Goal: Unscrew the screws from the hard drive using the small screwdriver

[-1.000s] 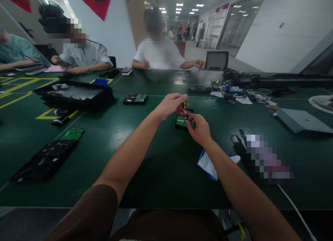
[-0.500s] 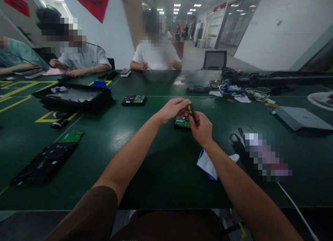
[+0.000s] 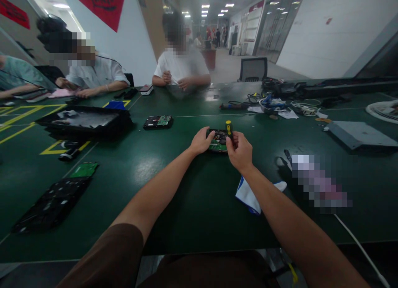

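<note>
A hard drive (image 3: 217,139) with a green circuit board facing up lies on the dark green table (image 3: 192,196). My left hand (image 3: 201,141) grips its left edge, fingers curled round it. My right hand (image 3: 240,151) is closed round a screwdriver (image 3: 229,128) with a yellow and black handle, held upright over the drive's right side. The tip is hidden by my fingers.
A blue and white cloth (image 3: 248,196) lies by my right forearm. A second hard drive (image 3: 158,122) sits further back, a black tray (image 3: 82,122) and a loose green board (image 3: 83,170) to the left. Cables and tools (image 3: 273,105) clutter the far right. Other people sit across the table.
My left hand has dropped from the screwdriver's handle to the drive's left edge. My right hand now holds the screwdriver upright over the drive.
</note>
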